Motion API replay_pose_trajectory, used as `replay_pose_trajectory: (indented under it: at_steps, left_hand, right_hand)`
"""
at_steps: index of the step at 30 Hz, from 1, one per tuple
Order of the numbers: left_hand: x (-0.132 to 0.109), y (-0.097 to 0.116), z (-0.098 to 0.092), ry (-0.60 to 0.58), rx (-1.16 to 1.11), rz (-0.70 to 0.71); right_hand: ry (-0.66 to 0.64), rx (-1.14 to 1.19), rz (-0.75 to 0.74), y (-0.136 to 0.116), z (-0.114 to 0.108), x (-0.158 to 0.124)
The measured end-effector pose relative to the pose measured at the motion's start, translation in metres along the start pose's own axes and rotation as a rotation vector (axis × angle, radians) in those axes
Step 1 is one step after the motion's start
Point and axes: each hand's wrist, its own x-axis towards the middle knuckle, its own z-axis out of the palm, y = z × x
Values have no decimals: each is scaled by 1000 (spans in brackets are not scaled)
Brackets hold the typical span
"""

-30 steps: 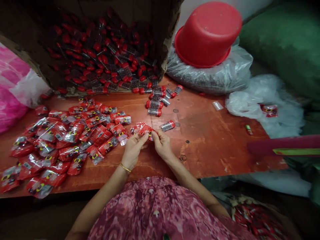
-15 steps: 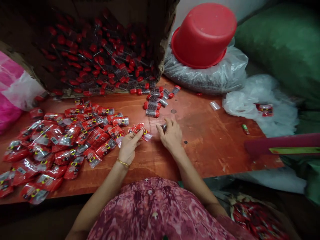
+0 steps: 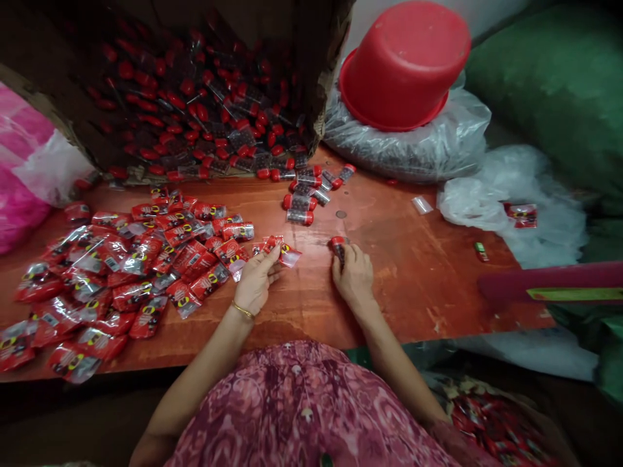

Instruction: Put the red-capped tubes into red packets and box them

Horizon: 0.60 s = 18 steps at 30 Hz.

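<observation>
My left hand [image 3: 257, 279] pinches a small red plastic packet [image 3: 289, 254] with a clear end; it looks flat. In my right hand [image 3: 354, 275] is a small clear tube with a red cap [image 3: 337, 242], its dark contents showing through, held close to the tabletop. To the left of my left hand spreads a pile of filled red packets [image 3: 189, 259] with yellow ring prints. Several red-capped tubes [image 3: 299, 202] lie between my hands and the box behind.
A cardboard box [image 3: 335, 71] on its side spills red-capped tubes at the back. Right of it, an upturned red tub [image 3: 406, 71] rests on a filled clear bag [image 3: 413, 152]. A purple bar [image 3: 506, 285] crosses the table's right edge.
My right hand has moved to the right, and the red cap of the tube in it now shows. My left hand still holds the packet, its fingers spread a little more.
</observation>
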Motion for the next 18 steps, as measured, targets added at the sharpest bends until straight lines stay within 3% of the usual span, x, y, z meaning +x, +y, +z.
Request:
replay_pose_trajectory:
  at_steps: [3,8,12,18]
  left_hand:
    - [-2,3,-1,9,-21,7]
    - [-3,2,-1,-33,39,26]
    - [-3,-3,0,-32,126,125]
    - [-8,0,-1,-86,234,281]
  right_hand:
    - [-52,346,100,-1,-10,2]
    - [-390,947,378,-27,-50,-10]
    - [-512,1091,393,-49,-67,-11]
    - [-653,1138,452,-54,-56,-3]
